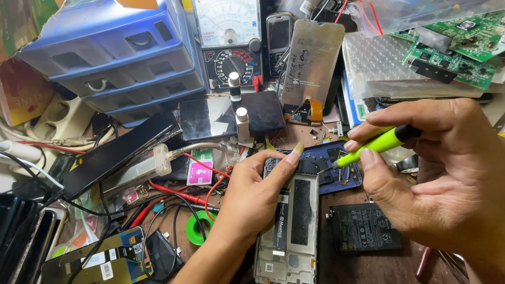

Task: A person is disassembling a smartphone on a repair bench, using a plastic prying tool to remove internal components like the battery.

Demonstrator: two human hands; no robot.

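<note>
The right hand is pinching a yellow-green screwdriver, fingers closed around its shaft, tip resting on the opened phone. The left hand is steadying that phone's edge, fingers curled together. Just right lies a black battery with a white label; a pink-and-green sticker is lying left, on the cluttered brown desk.

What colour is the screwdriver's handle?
Bright yellow-green with a black end, on the screwdriver in the right hand; head view.
</note>
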